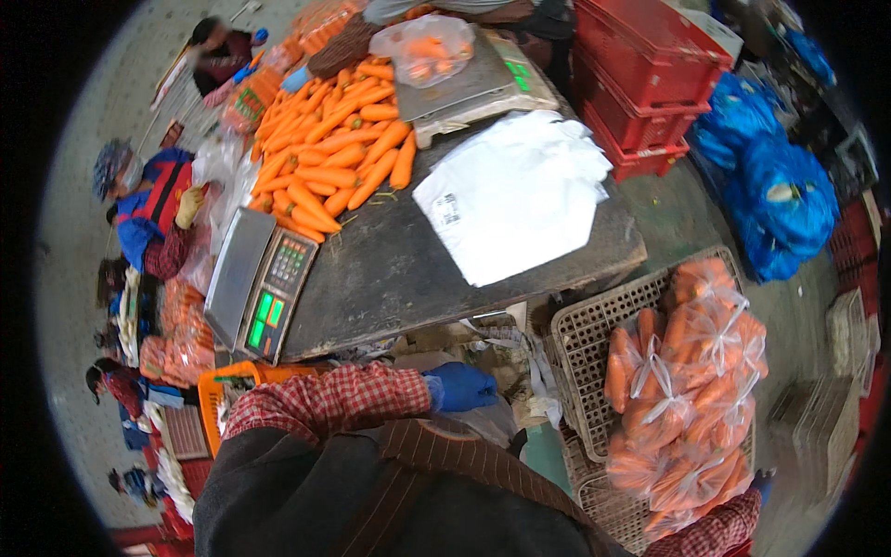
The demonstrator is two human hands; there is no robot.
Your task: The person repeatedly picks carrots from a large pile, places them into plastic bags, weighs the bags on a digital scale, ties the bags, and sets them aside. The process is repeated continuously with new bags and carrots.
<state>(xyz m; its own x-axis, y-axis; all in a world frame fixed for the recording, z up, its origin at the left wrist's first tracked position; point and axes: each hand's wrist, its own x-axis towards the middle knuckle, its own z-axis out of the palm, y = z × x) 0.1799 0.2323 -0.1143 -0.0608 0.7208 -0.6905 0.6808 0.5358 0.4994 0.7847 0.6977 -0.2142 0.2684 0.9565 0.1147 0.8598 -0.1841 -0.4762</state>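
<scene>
My left hand (465,386), in a blue glove, is held in front of my apron with its fingers curled; nothing shows in it. The right hand (764,482) is mostly hidden beyond the sleeve at the lower right, beside a plastic crate (592,334) heaped with knotted clear bags of carrots (689,390). White plastic bags (518,191) lie stacked on the dark table (390,278). Loose carrots (334,153) are piled behind them to the left. A digital scale (261,285) stands at the near left table corner; another scale (452,90) bears a bag of carrots (426,52).
Red crates (647,63) are stacked beyond the table's right end, near blue bags (786,188) on the floor. An orange basket (209,400) stands by my left arm. A person (153,202) works at the left; another person's gloved hand (297,79) touches the carrot pile.
</scene>
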